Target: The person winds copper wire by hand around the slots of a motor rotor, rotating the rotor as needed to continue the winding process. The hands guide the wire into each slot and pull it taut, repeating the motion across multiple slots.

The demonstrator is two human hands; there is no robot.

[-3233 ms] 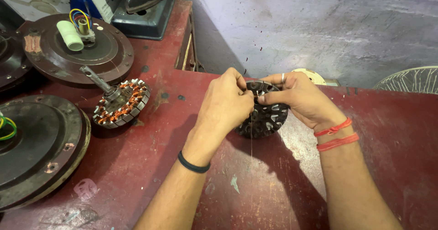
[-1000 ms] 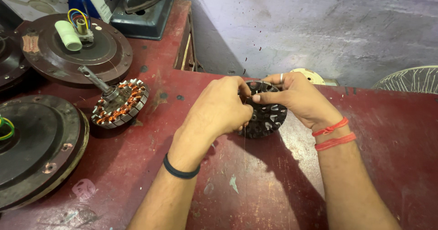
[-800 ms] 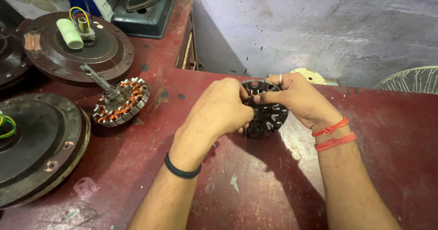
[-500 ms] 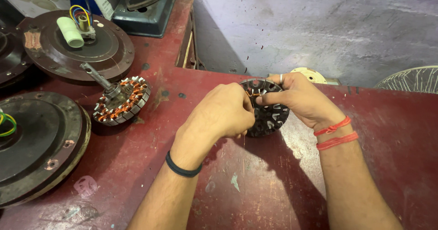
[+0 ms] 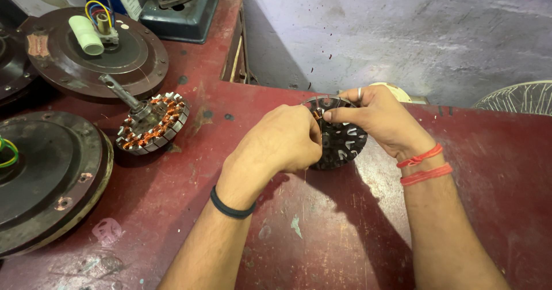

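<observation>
Both hands on the dark stator core (image 5: 344,143), tilted up on edge near the back of the red worktop (image 5: 322,232). Left hand (image 5: 282,140) curled shut against its left side; right hand (image 5: 379,117) pinches the top rim w/ thumb & forefinger. Copper-wound stator (image 5: 152,122) w/ shaft lies well apart to the left, btwn two brown fan housings (image 5: 52,175).

Head camera looks steeply down – close (one view) – at the red table (image 5: 322,232).
</observation>
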